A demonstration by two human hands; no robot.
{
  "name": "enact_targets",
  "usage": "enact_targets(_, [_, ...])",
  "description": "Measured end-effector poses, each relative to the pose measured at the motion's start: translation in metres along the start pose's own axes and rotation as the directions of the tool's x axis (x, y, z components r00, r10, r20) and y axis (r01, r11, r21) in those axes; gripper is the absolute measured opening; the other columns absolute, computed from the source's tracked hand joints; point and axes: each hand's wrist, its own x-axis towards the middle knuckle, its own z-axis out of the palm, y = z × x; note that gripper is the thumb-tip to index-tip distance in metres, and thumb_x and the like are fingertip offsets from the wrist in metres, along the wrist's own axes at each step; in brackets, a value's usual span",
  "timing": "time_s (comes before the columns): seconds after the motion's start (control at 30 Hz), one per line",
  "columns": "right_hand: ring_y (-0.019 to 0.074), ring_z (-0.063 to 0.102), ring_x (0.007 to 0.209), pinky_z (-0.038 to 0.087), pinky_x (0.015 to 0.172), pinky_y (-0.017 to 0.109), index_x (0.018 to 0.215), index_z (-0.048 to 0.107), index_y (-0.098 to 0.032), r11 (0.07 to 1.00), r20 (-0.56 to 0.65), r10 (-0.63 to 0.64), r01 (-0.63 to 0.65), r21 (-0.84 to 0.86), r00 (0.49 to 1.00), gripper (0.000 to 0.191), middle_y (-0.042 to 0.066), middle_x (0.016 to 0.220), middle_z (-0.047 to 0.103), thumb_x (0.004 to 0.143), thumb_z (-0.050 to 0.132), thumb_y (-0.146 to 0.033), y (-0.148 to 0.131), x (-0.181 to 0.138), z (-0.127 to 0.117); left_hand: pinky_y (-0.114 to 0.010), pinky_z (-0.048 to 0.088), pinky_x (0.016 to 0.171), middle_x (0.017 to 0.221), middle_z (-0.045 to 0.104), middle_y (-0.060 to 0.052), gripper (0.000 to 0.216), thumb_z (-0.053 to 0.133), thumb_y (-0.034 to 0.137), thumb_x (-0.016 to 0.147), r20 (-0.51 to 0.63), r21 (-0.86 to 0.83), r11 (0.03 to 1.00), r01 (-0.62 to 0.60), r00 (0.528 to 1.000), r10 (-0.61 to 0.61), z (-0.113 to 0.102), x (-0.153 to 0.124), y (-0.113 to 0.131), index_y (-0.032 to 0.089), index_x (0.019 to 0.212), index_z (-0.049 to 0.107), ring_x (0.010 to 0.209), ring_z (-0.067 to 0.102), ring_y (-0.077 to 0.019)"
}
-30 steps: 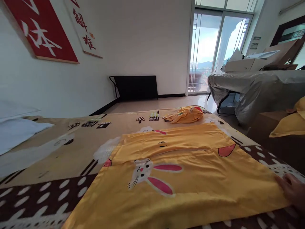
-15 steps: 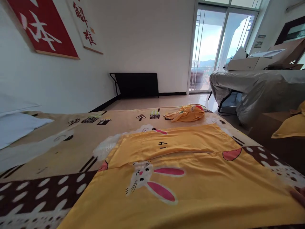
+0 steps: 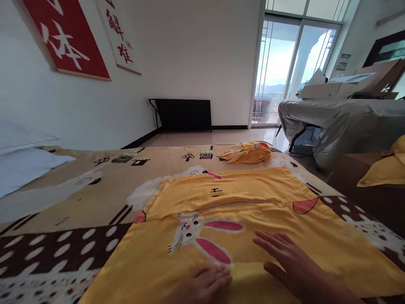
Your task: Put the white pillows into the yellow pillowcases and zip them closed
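Observation:
A yellow pillowcase (image 3: 253, 249) printed with a white rabbit lies spread on the bed, and a long slit runs across it below the letters "Hi". My left hand (image 3: 204, 283) is low on the cloth near the tip of the rabbit's lower ear, somewhat blurred, its fingers stretched out together. To its right, my right hand (image 3: 289, 261) rests over the yellow fabric with fingers extended and the thumb apart. Neither hand grips anything. Slight wrinkles cross the right part of the pillowcase.
A crumpled orange-yellow cloth (image 3: 248, 153) lies at the bed's far edge. White bedding (image 3: 34, 166) is at left on the patterned blanket (image 3: 107, 185). More yellow cloth (image 3: 384, 169) sits on a brown box (image 3: 344, 169) at right. Behind it stands a plastic-covered table (image 3: 344, 114).
Both hands have come into view over the near part of the pillowcase; before, only a blurred bit of a hand showed at the right edge. The view has shifted slightly.

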Motion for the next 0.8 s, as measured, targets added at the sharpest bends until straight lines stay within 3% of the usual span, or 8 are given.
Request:
enact_targets(0.07, [0.022,0.055,0.114,0.042,0.095,0.036,0.118,0.061,-0.028,1.0,0.047,0.007,-0.009,0.026,0.999,0.033,0.006,0.126,0.06,0.094,0.039,-0.033,-0.003,0.042,-0.004,-0.027,0.052,0.077,0.099,0.071,0.001,0.03,0.039,0.031,0.09,0.133,-0.014,1.0,-0.002,0.991,0.003,-0.015,0.041,0.005,0.032,0.108,0.063,0.087,0.065,-0.0162])
enact_targets(0.1, [0.0217,0.056,0.109,0.042,0.093,0.035,0.109,0.065,-0.024,1.0,0.055,0.027,-0.026,-0.003,0.998,0.03,0.008,0.119,0.063,0.093,0.039,-0.026,0.002,0.063,-0.005,-0.028,0.051,0.075,0.09,0.071,-0.001,0.028,0.038,0.026,0.089,0.143,0.041,0.999,0.034,0.989,-0.04,-0.022,0.062,0.003,0.027,0.096,0.065,0.081,0.065,-0.0168])
enact_targets(0.2, [0.023,0.056,0.103,0.041,0.089,0.034,0.099,0.065,-0.016,0.983,0.031,0.102,-0.096,-0.157,0.994,0.027,0.012,0.107,0.064,0.084,0.043,-0.011,0.027,0.122,-0.002,-0.04,0.049,0.079,0.086,0.067,-0.012,0.024,0.041,0.013,0.081,0.066,0.282,0.951,0.123,0.987,-0.148,-0.036,0.119,-0.024,0.015,0.087,0.064,0.085,0.063,-0.0256])
enact_targets(0.3, [0.0222,0.056,0.099,0.041,0.086,0.033,0.099,0.063,-0.015,0.977,0.033,0.086,-0.077,-0.199,0.996,0.024,0.012,0.102,0.063,0.081,0.048,-0.012,0.046,0.156,0.013,-0.047,0.046,0.085,0.1,0.063,-0.019,0.024,0.05,0.017,0.078,-0.032,0.309,0.93,0.199,0.979,-0.199,-0.032,0.15,-0.063,0.011,0.097,0.062,0.099,0.059,-0.0322])
enact_targets(0.43, [0.0187,0.055,0.1,0.039,0.086,0.029,0.099,0.063,-0.018,0.982,-0.005,0.085,-0.084,-0.167,0.996,0.023,0.008,0.104,0.064,0.09,0.042,-0.017,0.06,0.154,0.037,-0.038,0.046,0.091,0.108,0.061,-0.012,0.028,0.056,0.032,0.081,-0.137,0.214,0.93,0.297,0.952,-0.273,-0.009,0.147,-0.099,0.016,0.104,0.063,0.106,0.055,-0.0253])
enact_targets(0.57, [0.017,0.056,0.095,0.038,0.083,0.029,0.095,0.065,-0.021,0.982,-0.105,0.142,-0.154,-0.11,0.984,0.026,0.005,0.098,0.066,0.093,0.039,-0.019,0.085,0.136,0.044,-0.031,0.045,0.093,0.111,0.06,-0.006,0.027,0.053,0.031,0.085,-0.23,0.09,0.92,0.382,0.907,-0.354,0.005,0.133,-0.111,0.023,0.109,0.063,0.104,0.055,-0.0186])
enact_targets(0.67, [0.0167,0.058,0.089,0.037,0.08,0.028,0.092,0.066,-0.021,0.98,-0.109,0.152,-0.164,-0.112,0.982,0.025,0.004,0.091,0.068,0.09,0.042,-0.016,0.103,0.13,0.037,-0.034,0.046,0.088,0.104,0.063,-0.006,0.023,0.047,0.027,0.088,-0.193,0.147,0.914,0.379,0.917,-0.35,0.004,0.133,-0.111,0.021,0.101,0.065,0.099,0.058,-0.0207])
enact_targets(0.8, [0.0158,0.06,0.076,0.036,0.074,0.026,0.097,0.065,-0.02,0.975,-0.053,0.162,-0.168,-0.148,0.985,0.027,0.004,0.081,0.069,0.087,0.041,-0.011,0.108,0.13,0.027,-0.036,0.048,0.084,0.102,0.067,-0.01,0.032,0.041,0.011,0.087,-0.094,0.274,0.896,0.351,0.936,-0.338,0.001,0.136,-0.108,0.017,0.112,0.059,0.097,0.062,-0.0234])
